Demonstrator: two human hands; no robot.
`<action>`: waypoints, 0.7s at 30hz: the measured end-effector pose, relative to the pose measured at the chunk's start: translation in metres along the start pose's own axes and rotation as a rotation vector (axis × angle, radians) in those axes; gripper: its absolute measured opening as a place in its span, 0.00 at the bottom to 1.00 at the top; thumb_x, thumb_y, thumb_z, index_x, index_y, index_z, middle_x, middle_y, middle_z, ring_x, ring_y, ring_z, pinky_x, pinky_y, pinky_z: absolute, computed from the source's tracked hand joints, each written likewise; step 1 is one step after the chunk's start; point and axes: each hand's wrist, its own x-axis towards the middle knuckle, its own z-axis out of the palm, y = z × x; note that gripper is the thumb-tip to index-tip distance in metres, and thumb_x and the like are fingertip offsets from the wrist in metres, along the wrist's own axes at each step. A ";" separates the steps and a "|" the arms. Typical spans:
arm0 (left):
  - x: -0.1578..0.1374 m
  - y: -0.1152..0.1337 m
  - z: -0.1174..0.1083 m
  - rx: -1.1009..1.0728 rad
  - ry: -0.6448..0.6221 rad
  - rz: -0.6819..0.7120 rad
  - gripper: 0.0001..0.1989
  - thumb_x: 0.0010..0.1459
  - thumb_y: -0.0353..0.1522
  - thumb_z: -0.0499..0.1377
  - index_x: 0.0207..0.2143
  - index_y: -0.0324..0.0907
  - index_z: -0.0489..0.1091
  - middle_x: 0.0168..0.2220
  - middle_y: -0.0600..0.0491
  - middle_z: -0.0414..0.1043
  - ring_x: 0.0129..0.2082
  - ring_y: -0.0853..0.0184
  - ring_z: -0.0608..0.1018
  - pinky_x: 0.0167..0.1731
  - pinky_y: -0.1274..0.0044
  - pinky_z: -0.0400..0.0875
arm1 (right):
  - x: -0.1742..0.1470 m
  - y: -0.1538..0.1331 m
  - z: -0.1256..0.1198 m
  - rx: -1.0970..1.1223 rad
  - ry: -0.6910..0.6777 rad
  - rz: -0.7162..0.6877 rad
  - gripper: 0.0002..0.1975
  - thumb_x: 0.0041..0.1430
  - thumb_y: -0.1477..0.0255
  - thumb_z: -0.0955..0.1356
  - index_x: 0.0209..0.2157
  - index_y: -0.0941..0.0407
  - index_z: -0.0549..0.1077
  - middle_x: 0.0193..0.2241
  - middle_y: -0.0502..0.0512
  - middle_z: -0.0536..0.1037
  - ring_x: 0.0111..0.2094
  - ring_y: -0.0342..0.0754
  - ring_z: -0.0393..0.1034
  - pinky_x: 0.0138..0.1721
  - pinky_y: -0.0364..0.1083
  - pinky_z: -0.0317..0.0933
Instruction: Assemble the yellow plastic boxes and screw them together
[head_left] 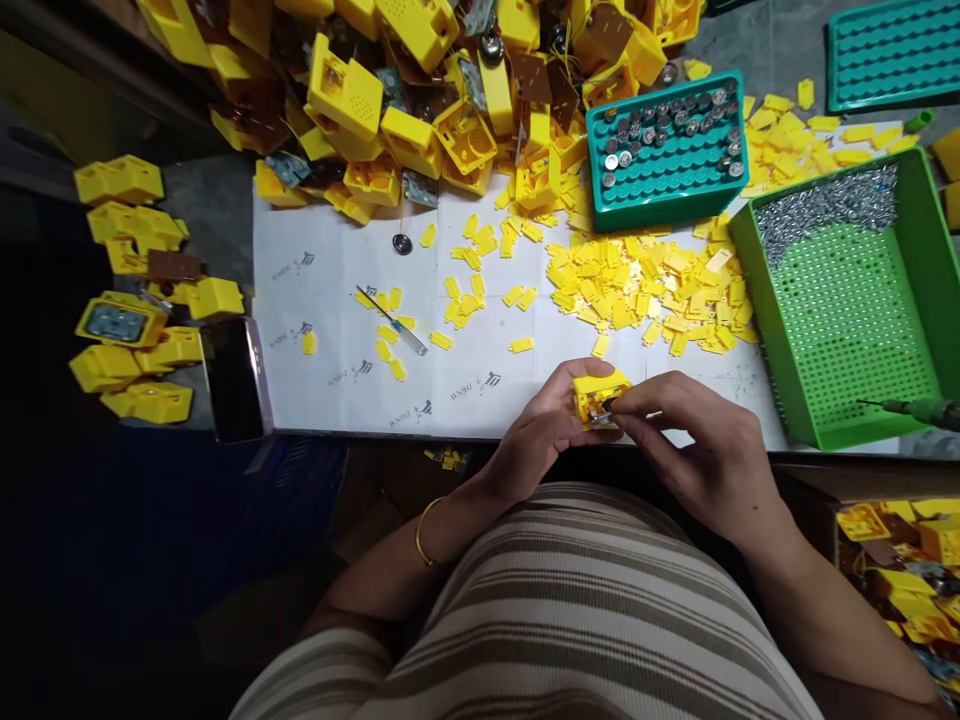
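- Left hand (536,435): closed around the yellow housing (598,392), cupping its far and left sides, just above the near edge of the tabletop (495,395) at its middle.
- Right hand (694,440): thumb and fingertips pinched narrow at the housing's open near face, on a small metal part too small to identify.
- Yellow housing: a small box of rigid moulded plastic, smooth, square-cornered; judged light and stiff, somewhat slippery, best gripped across its flat outer walls, clear of the open face.
- Small yellow clips (637,290): flat plastic pieces strewn over the white paper towards the far right.
- Teal tray (667,200): socketed, partly filled with round metal cells.
- Green bin (847,300): perforated floor, silvery screws heaped at its far end.
- Screwdriver (394,322): lying left of centre.
- Phone (236,380): dark, glossy, at the near left corner.
- Housing pile (405,90): along the far edge.
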 end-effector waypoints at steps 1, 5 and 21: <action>0.000 0.000 0.000 0.010 -0.011 0.004 0.19 0.53 0.29 0.59 0.49 0.46 0.66 0.41 0.54 0.71 0.41 0.68 0.74 0.47 0.71 0.71 | 0.000 0.000 0.001 0.008 0.017 -0.003 0.06 0.63 0.77 0.65 0.41 0.54 0.72 0.36 0.54 0.76 0.37 0.45 0.72 0.37 0.44 0.68; -0.001 -0.001 0.003 0.069 -0.003 0.011 0.18 0.56 0.28 0.60 0.49 0.47 0.64 0.40 0.54 0.70 0.41 0.70 0.73 0.50 0.71 0.69 | 0.001 -0.001 0.004 -0.001 0.067 -0.009 0.07 0.63 0.77 0.65 0.42 0.54 0.72 0.36 0.54 0.76 0.37 0.45 0.72 0.38 0.44 0.69; 0.001 -0.010 0.006 0.254 0.052 -0.024 0.19 0.60 0.37 0.58 0.52 0.44 0.59 0.45 0.49 0.70 0.42 0.66 0.76 0.42 0.72 0.75 | 0.005 -0.001 0.011 -0.263 0.082 0.013 0.06 0.63 0.73 0.64 0.35 0.56 0.74 0.42 0.58 0.72 0.28 0.42 0.69 0.27 0.44 0.65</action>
